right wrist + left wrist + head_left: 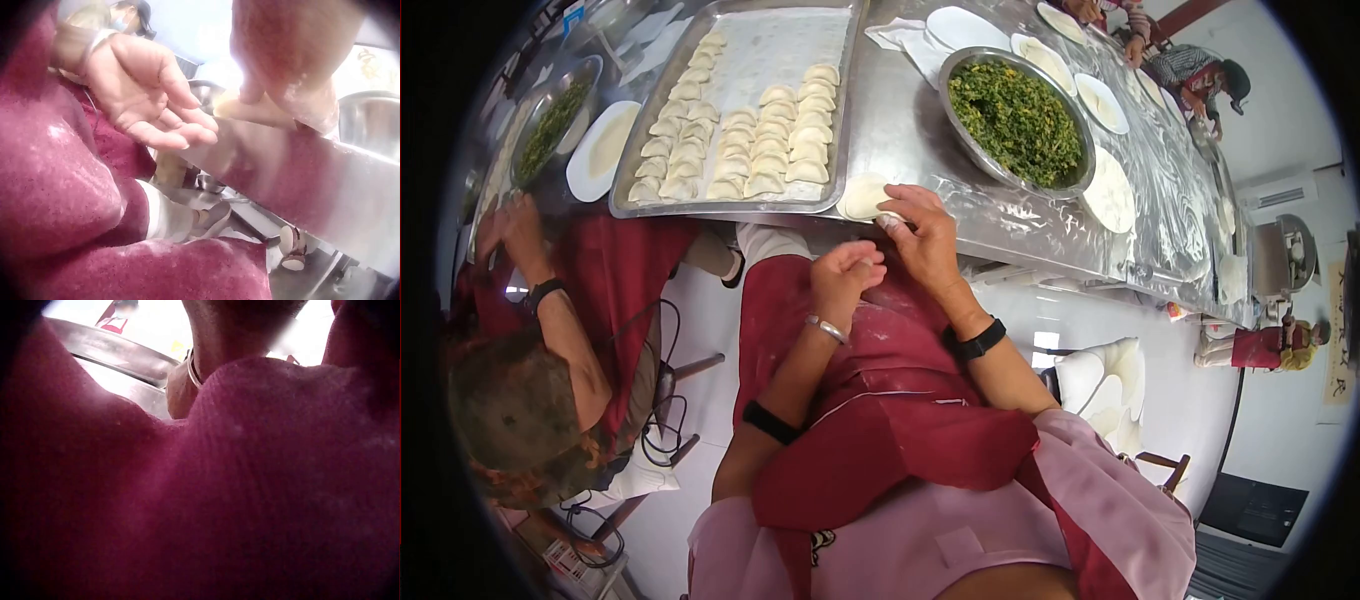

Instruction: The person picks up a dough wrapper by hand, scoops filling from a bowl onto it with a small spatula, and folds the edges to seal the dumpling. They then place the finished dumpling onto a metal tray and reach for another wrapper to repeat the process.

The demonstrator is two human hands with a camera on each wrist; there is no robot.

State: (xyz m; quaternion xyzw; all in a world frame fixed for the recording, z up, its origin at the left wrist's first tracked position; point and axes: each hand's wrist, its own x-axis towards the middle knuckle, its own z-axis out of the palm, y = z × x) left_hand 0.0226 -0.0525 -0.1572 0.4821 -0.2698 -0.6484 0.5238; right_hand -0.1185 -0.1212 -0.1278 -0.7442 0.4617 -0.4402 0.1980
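Note:
Round pale dumpling wrappers (pixel 863 197) lie at the table's front edge, just right of the tray. My right hand (pixel 924 240) is at their right side, with thumb and fingertips pinching the edge of a wrapper; flour whitens the thumb. In the right wrist view the right hand (pixel 294 56) reaches over the table edge from above. My left hand (pixel 846 272) hovers in front of the apron, below the table edge, holding nothing. Its palm faces up with loosely bent fingers in the right wrist view. Red apron cloth (pixel 187 506) hides most of the left wrist view.
A metal tray (pixel 847 110) carries rows of folded dumplings (pixel 770 150). Right of it stands a steel bowl (pixel 957 150) of chopped green filling (pixel 1020 120). Floured wrappers (pixel 1108 190) and white plates (pixel 1100 103) lie beyond. Another person (pixel 550 370) sits close on the left.

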